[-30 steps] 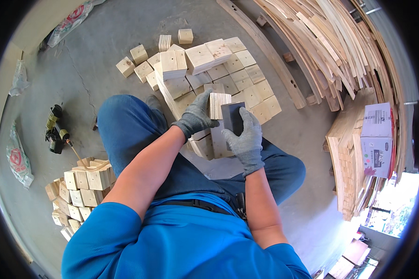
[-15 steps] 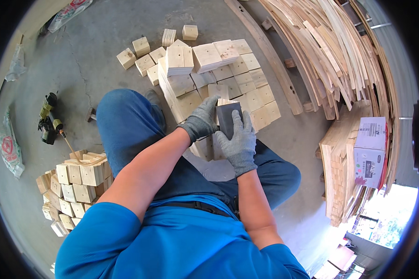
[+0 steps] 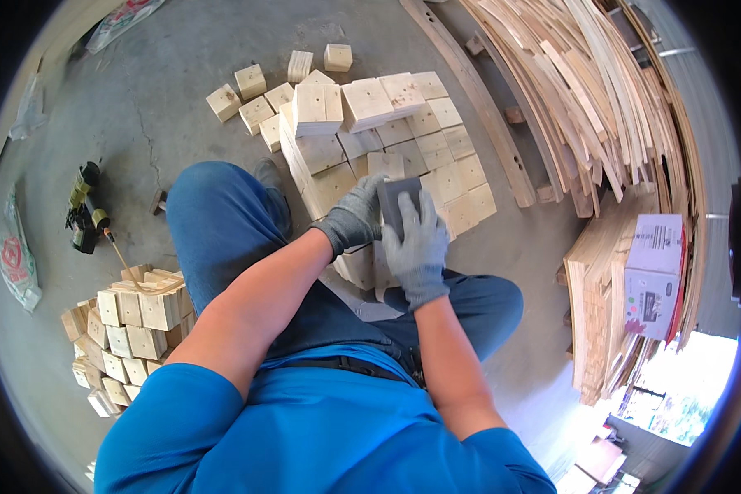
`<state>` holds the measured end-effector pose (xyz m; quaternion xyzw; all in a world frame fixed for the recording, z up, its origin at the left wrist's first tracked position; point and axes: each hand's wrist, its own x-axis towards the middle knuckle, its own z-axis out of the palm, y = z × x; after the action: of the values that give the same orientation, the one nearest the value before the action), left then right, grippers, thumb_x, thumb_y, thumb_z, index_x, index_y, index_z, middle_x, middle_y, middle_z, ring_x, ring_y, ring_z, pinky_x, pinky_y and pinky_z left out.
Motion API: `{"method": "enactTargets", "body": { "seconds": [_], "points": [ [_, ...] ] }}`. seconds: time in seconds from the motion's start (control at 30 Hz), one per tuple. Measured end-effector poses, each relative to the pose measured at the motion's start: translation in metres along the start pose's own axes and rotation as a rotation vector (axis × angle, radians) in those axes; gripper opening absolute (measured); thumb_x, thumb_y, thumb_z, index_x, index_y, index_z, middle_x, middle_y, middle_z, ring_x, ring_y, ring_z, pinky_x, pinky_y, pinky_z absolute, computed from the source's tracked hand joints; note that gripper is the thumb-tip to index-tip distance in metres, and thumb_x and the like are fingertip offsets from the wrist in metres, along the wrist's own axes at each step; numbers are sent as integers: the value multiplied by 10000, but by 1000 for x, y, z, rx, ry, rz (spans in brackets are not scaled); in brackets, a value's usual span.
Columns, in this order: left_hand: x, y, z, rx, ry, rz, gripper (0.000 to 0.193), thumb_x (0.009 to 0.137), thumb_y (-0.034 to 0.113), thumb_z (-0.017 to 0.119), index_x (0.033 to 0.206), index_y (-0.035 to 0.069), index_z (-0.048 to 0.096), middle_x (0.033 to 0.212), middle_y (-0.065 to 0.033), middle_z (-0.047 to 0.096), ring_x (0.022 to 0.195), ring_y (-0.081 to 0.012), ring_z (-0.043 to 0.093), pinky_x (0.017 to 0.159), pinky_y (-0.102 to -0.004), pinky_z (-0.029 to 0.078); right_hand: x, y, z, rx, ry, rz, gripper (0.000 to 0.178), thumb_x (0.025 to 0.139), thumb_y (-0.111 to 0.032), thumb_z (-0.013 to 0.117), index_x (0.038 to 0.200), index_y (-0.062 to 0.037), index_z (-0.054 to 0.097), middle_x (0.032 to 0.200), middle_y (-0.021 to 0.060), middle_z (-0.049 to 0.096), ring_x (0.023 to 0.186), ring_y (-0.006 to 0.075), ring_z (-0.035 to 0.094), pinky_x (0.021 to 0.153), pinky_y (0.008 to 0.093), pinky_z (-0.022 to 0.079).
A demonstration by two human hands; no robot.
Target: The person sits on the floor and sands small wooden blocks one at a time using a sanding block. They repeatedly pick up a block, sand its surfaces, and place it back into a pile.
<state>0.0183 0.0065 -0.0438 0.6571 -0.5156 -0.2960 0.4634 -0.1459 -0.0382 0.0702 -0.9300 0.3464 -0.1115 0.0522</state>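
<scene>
Both my hands wear grey knit gloves and meet over the wooden pieces on the floor, in front of my bent legs. Between them is a dark-faced rectangular block (image 3: pixel 393 198), tilted. My left hand (image 3: pixel 354 216) closes on its left side, its fingertips partly hidden. My right hand (image 3: pixel 417 249) grips it from the right, fingers lying across the dark face. The underside of the block is hidden. Just beyond lie rows of pale square wooden blocks (image 3: pixel 435 150) with small holes, and taller stacks (image 3: pixel 317 107) stand on top of them.
More wooden blocks (image 3: pixel 144 309) are piled at the left, by a torch-like tool with a thin metal tube (image 3: pixel 86 210). Long wood strips (image 3: pixel 568 90) and a cardboard box (image 3: pixel 654 272) on stacked timber line the right. A long beam (image 3: pixel 477 99) lies nearby.
My hands and the dark-faced block have shifted slightly left. The pale layered wood that showed at its upper edge is no longer visible. My right fingers have moved up the dark face.
</scene>
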Motion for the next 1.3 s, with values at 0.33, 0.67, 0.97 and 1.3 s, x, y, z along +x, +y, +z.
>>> {"method": "enactTargets", "body": {
  "seconds": [0.33, 0.67, 0.97, 1.3],
  "points": [
    [2, -4, 18, 25, 50, 14, 1162, 683, 397, 989, 1613, 60, 378, 1527, -275, 493, 1440, -454, 502, 1221, -463, 434, 55, 9, 1, 43, -59, 105, 665, 914, -350, 769, 1526, -143, 610, 1620, 247, 473, 1255, 494, 614, 1044, 594, 502],
    [6, 33, 11, 5, -29, -39, 955, 756, 335, 993, 1518, 93, 471, 1438, -149, 602, 1319, -284, 616, 1128, -418, 510, -55, 14, -16, 78, -75, 66, 688, 902, -365, 785, 1540, -175, 615, 1656, 240, 438, 1334, 485, 551, 1098, 623, 437],
    [0, 10, 23, -9, 6, -101, 995, 749, 298, 964, 1552, 62, 426, 1480, -227, 545, 1363, -381, 595, 1165, -420, 481, 1, 18, 2, 55, -29, 66, 678, 884, -358, 789, 1516, -177, 627, 1638, 216, 470, 1247, 482, 609, 1025, 607, 498],
    [1, 9, 16, 24, 15, -8, 1147, 672, 370, 990, 1589, 32, 387, 1528, -267, 494, 1468, -432, 478, 1239, -445, 414, 27, 12, -11, 81, -88, 137, 673, 903, -354, 786, 1521, -153, 610, 1636, 196, 486, 1276, 484, 606, 1060, 596, 495]
  ]
}}
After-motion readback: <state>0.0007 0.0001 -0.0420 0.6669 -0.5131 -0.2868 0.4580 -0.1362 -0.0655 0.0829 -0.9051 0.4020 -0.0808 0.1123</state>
